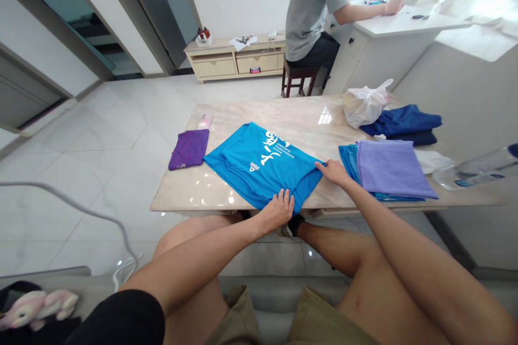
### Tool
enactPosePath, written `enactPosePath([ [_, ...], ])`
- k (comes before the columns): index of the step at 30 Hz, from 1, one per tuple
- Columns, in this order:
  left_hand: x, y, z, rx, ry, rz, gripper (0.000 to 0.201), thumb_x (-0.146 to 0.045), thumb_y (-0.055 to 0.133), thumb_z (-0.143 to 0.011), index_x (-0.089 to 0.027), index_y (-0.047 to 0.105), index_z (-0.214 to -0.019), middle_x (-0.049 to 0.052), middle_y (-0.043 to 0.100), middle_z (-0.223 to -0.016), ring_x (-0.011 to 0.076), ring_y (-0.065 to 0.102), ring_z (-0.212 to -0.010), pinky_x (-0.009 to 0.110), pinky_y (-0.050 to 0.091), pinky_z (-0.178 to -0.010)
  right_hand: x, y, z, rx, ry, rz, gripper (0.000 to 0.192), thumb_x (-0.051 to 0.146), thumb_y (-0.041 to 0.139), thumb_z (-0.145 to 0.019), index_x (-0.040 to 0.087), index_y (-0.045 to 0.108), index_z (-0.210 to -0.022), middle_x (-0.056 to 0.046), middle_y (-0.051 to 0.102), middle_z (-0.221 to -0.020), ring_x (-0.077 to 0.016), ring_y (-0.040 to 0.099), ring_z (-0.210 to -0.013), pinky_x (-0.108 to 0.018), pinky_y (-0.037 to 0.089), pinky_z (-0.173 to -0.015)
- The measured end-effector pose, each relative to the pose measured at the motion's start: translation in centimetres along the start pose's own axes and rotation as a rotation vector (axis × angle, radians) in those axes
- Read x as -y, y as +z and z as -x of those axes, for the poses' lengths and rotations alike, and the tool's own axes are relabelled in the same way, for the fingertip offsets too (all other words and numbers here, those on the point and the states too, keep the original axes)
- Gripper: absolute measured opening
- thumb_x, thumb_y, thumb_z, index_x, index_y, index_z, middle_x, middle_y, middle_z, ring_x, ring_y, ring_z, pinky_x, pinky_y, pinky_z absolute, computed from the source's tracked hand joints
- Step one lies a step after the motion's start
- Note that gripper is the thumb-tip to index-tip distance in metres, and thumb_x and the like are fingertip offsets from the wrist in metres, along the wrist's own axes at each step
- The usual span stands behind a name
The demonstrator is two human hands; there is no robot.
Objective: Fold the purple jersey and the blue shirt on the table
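A bright blue T-shirt (259,164) with white printed lettering lies partly folded on the marble-topped table (174,194), its front edge reaching the table's edge. My right hand (334,171) pinches the shirt's right corner between thumb and fingers. At the near edge, my left hand (280,206) has its fingers bent over the fabric; its thumb is hidden. Left of the shirt lies a folded purple cloth (188,149). To the right of my right hand, a folded lavender cloth (392,170) rests on top of folded blue cloth (348,160).
Dark blue folded clothes (404,121) and a white plastic bag (368,103) sit at the table's back right. A clear bottle (473,175) lies at the right end. Beyond, a person (311,11) sits on a stool at a white desk (404,24). A low cabinet (212,67) stands behind.
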State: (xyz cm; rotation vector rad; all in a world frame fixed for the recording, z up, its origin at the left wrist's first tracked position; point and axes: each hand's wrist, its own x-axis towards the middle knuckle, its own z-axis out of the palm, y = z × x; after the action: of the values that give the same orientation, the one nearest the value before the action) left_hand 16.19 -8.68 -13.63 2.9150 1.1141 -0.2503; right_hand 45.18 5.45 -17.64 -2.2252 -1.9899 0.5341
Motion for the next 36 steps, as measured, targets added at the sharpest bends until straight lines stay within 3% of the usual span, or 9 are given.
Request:
enactPosePath([
  [4, 0.2, -4.4, -1.3, 0.152, -0.142, 0.278, 0.038, -0.011, 0.051, -0.103, -0.01, 0.075, -0.133, 0.029, 0.079, -0.128, 0.0372, 0.08, -0.118, 0.045, 0.065, -0.09, 0.9, -1.3, 0.4, -0.011, 0.145, -0.169, 0.032, 0.044, 0.066, -0.099, 0.016, 0.078, -0.09, -0.018, 0.081, -0.09, -0.032, 0.077, -0.094, -0.035, 0.056, -0.079],
  [6, 0.7, -6.1, -1.5, 0.137, -0.258, 0.424, 0.037, -0.017, 0.053, -0.104, -0.015, 0.074, -0.134, 0.023, 0.082, -0.119, 0.0354, 0.081, -0.112, 0.044, 0.063, -0.091, 1.5, -2.3, 0.8, -0.019, 0.227, -0.37, 0.023, 0.037, 0.068, -0.095, 0.017, 0.074, -0.083, -0.012, 0.077, -0.079, -0.0263, 0.075, -0.082, -0.03, 0.055, -0.07],
  [9, 1.6, -7.2, -1.3, 0.054, -0.379, 0.606, 0.038, -0.021, 0.052, -0.104, -0.021, 0.072, -0.136, 0.016, 0.082, -0.127, 0.0321, 0.078, -0.116, 0.04, 0.06, -0.096, 2.5, -4.4, 1.6, -0.039, 0.354, -0.678, 0.017, 0.032, 0.072, -0.092, 0.018, 0.069, -0.083, -0.007, 0.074, -0.077, -0.0184, 0.07, -0.07, -0.025, 0.052, -0.059],
  [12, 2.0, -6.6, -0.6, 0.035, -0.393, 0.791, 0.038, -0.017, 0.051, -0.101, -0.02, 0.072, -0.132, 0.012, 0.082, -0.126, 0.0286, 0.077, -0.114, 0.038, 0.059, -0.099, 3.2, -6.9, 2.6, -0.038, 0.404, -0.834, 0.014, 0.027, 0.073, -0.093, 0.018, 0.068, -0.083, -0.005, 0.073, -0.081, -0.0144, 0.066, -0.066, -0.023, 0.052, -0.055],
  [17, 1.2, -4.6, 1.2, -0.071, -0.262, 1.124, 0.036, -0.021, 0.045, -0.105, -0.02, 0.076, -0.125, 0.008, 0.083, -0.12, 0.0234, 0.075, -0.107, 0.035, 0.057, -0.102, 4.2, -9.8, 4.3, -0.046, 0.419, -0.914, 0.014, 0.023, 0.072, -0.093, 0.019, 0.066, -0.082, -0.004, 0.071, -0.08, -0.0135, 0.065, -0.066, -0.022, 0.052, -0.056],
  [20, 1.1, -3.8, 2.0, -0.165, -0.205, 1.262, 0.033, -0.022, 0.047, -0.104, -0.021, 0.078, -0.114, 0.007, 0.082, -0.121, 0.0235, 0.074, -0.112, 0.035, 0.055, -0.108, 5.6, -10.5, 4.6, -0.078, 0.417, -0.932, 0.011, 0.022, 0.071, -0.092, 0.019, 0.065, -0.083, -0.003, 0.069, -0.077, -0.0136, 0.064, -0.065, -0.022, 0.053, -0.056],
  [27, 2.7, -2.4, 3.1, -0.379, -0.289, 1.515, 0.022, -0.021, 0.051, -0.102, -0.021, 0.072, -0.106, 0.007, 0.079, -0.115, 0.0237, 0.072, -0.113, 0.036, 0.054, -0.109, 11.5, -10.7, 2.4, -0.121, 0.408, -0.909, 0.015, 0.023, 0.066, -0.094, 0.02, 0.062, -0.08, -0.002, 0.066, -0.074, -0.0133, 0.062, -0.066, -0.022, 0.051, -0.056],
  [32, 4.5, -0.6, 4.1, -0.493, -0.509, 1.803, 0.012, -0.032, 0.062, -0.1, -0.022, 0.069, -0.103, 0.004, 0.076, -0.102, 0.0224, 0.071, -0.099, 0.035, 0.058, -0.097, 14.9, -9.5, -0.1, -0.107, 0.373, -0.996, 0.01, 0.024, 0.065, -0.096, 0.019, 0.062, -0.087, -0.003, 0.067, -0.078, -0.015, 0.065, -0.068, -0.025, 0.058, -0.064],
  [36, 8.3, 0.7, 4.6, -0.581, -0.775, 2.037, 0.022, -0.031, 0.07, -0.094, -0.024, 0.064, -0.114, 0.001, 0.076, -0.095, 0.0204, 0.073, -0.088, 0.033, 0.061, -0.085, 15.6, -8.0, -1.2, -0.022, 0.196, -1.05, 0.019, 0.03, 0.057, -0.102, 0.016, 0.067, -0.112, -0.012, 0.079, -0.104, -0.0213, 0.077, -0.091, -0.032, 0.065, -0.083],
])
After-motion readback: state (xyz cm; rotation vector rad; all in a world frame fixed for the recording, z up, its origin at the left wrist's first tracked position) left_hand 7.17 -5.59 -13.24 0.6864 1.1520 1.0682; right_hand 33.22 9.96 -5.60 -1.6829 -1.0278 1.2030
